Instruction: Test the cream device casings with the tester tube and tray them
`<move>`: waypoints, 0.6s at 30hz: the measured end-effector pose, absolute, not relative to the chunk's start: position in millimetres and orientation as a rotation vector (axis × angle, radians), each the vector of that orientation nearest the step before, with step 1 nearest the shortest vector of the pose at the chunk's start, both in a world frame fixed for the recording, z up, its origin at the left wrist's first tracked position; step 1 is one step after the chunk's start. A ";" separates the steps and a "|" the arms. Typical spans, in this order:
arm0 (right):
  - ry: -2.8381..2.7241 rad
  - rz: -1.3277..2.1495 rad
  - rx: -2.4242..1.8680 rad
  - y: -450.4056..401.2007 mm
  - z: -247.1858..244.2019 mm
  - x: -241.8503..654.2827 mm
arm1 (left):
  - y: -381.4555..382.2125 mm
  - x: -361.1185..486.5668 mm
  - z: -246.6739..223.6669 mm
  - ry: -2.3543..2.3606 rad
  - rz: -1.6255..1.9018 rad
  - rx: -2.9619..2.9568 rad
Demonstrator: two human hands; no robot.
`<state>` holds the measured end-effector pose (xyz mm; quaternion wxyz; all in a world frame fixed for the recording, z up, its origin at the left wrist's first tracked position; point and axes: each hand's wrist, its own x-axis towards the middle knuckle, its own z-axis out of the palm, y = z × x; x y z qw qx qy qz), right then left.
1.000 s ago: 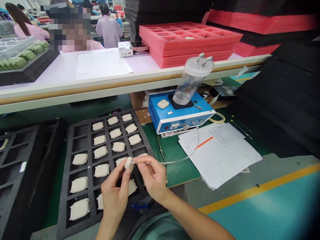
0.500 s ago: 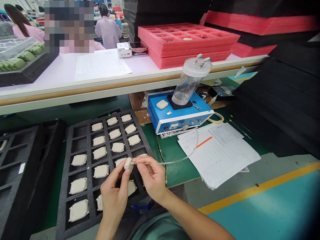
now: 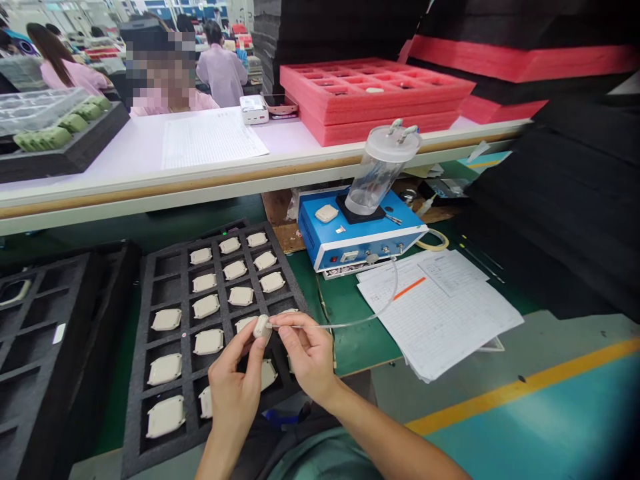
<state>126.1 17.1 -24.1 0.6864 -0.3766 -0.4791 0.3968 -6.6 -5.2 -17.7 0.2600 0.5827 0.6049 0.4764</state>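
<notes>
Between the thumb and fingers of my left hand (image 3: 235, 380) is a cream-coloured watch case (image 3: 261, 326), turned edge-on. My right hand (image 3: 309, 353) pinches the end of a clear thin tube (image 3: 350, 324) against the side of that case. The tube runs back to the front of a blue box-shaped machine (image 3: 360, 227), on which a clear cylinder (image 3: 375, 175) leans and another cream case (image 3: 327, 213) lies. Below my hands, a black foam tray (image 3: 186, 393) holds several cream cases in its compartments; my hands hide some of them.
Papers (image 3: 440, 307) with an orange strip lie right of the tube. A second black foam tray (image 3: 47, 347) stands at the left. Above, a white shelf (image 3: 215, 168) carries red foam trays (image 3: 375, 107) and a white device (image 3: 254, 109). Black foam stacks rise at the right. Several people sit beyond.
The view has shifted slightly, so everything sits a little lower and further right. Both hands keep the same hold on the case and the tube.
</notes>
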 end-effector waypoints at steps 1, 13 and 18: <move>-1.079 0.887 -0.843 15.3 -25.0 126.2 | -7.2 -5.0 -17.2 1.644 1.301 1.609; -0.975 0.999 -1.017 -5.9 -48.8 126.3 | 72.2 -122.7 85.4 2.114 0.503 2.127; -0.951 0.949 -1.062 -12.4 -47.3 123.2 | 92.1 -144.8 59.1 2.054 0.327 2.058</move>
